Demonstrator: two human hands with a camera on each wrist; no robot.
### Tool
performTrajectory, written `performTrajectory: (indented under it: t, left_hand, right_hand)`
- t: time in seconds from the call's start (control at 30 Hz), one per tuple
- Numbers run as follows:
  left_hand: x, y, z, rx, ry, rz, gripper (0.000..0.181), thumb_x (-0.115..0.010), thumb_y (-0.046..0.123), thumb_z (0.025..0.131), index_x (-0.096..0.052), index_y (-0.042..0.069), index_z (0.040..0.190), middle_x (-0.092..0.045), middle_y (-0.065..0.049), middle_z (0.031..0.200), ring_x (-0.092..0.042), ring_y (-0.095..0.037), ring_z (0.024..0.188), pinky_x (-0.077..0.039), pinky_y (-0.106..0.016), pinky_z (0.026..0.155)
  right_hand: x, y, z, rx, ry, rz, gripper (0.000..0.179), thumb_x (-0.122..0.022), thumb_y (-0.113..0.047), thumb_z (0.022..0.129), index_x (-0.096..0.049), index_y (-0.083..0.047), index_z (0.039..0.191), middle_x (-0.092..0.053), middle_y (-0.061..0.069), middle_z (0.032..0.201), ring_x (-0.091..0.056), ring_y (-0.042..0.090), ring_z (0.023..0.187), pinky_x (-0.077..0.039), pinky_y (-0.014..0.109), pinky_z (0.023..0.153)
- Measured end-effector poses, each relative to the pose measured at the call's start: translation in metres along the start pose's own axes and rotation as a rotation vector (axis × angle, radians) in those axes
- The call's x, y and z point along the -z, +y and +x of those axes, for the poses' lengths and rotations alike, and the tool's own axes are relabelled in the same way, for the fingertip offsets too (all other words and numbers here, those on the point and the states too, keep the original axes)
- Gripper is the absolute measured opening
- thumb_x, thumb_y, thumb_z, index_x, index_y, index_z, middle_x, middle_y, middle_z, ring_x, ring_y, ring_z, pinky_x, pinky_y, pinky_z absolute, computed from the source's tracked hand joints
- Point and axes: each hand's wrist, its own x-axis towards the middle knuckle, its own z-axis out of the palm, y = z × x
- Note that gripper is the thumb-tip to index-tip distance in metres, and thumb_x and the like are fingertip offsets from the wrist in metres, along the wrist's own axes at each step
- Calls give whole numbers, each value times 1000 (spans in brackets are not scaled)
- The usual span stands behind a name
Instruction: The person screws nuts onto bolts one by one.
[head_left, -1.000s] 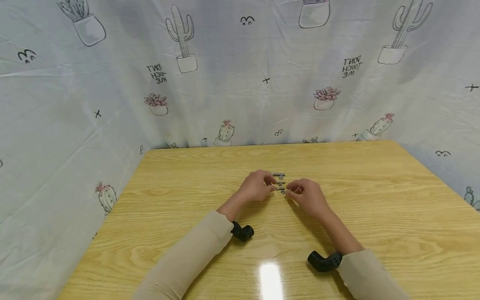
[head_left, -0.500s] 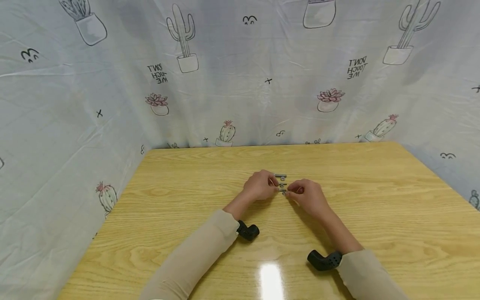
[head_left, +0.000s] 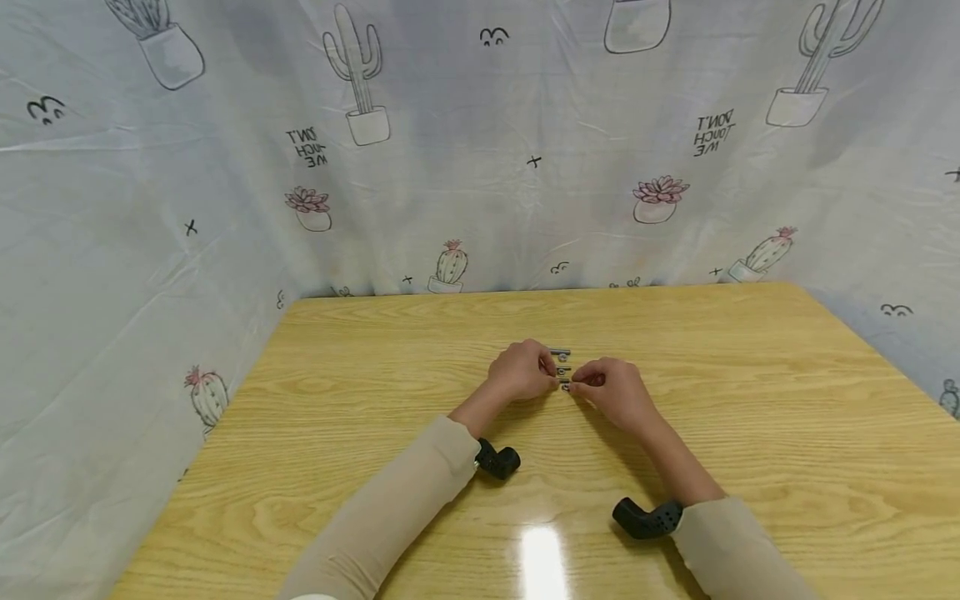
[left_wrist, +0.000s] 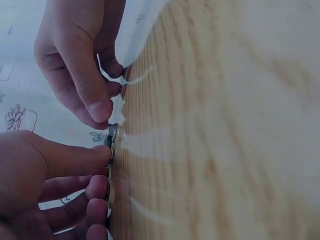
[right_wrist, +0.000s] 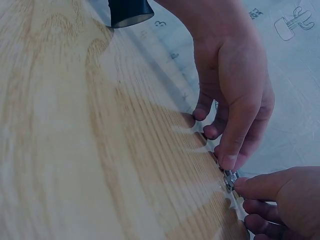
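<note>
The nearest small bolt lies on the wooden table with a hex nut just in front of it. My left hand holds the bolt's left end between thumb and fingers. From the other side, my right hand pinches at the nut with thumb and forefinger. Close up in the right wrist view, the metal nut shows between the two thumbs. Behind lie a middle bolt with its nut, and a longer bolt with its nut. Left fingers partly hide the bolt heads.
The wood-grain table extends around both hands. A pale curtain with cactus drawings hangs behind it and along the sides. Black wrist mounts sit near both cuffs. A bright light reflection shows near the front.
My left hand has moved slightly right, up to the nearest bolt. The right fingers stay close to the nut, and the nearest bolt and nut now sit closer together.
</note>
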Motion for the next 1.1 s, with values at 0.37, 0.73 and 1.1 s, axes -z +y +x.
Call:
performTrajectory:
  t: [0.37,0.73,1.1]
  left_hand:
    - [4,-3,-4,-5,-26,-7,9,-69,25,89,-70,19,83,-67,4,88,-58,-14,71,-44,-26,56]
    - [14,-9,-14,-3,-54,-178,10,-64,21,94,-69,15,88,-68,1,84,-60,-14,69,-47,-26,60]
    - [26,-23,-29,-43,-38,-386,4,-70,13,89,-67,12,86,-69,-1,84,-66,-22,74,-50,-27,55]
  right_hand:
    - [-2,-3,-2,24,-7,-1,12,-72,-12,87,-74,-3,96,-70,12,94,-64,18,78,-53,29,66]
    - [-3,-5,1,54,-31,-30,13,-73,-12,86,-75,-5,97,-69,11,95,-61,17,78,-50,29,67]
    - [-8,-6,8,181,-63,-136,6,-72,-11,86,-75,-8,90,-66,4,82,-52,12,67,-44,26,59]
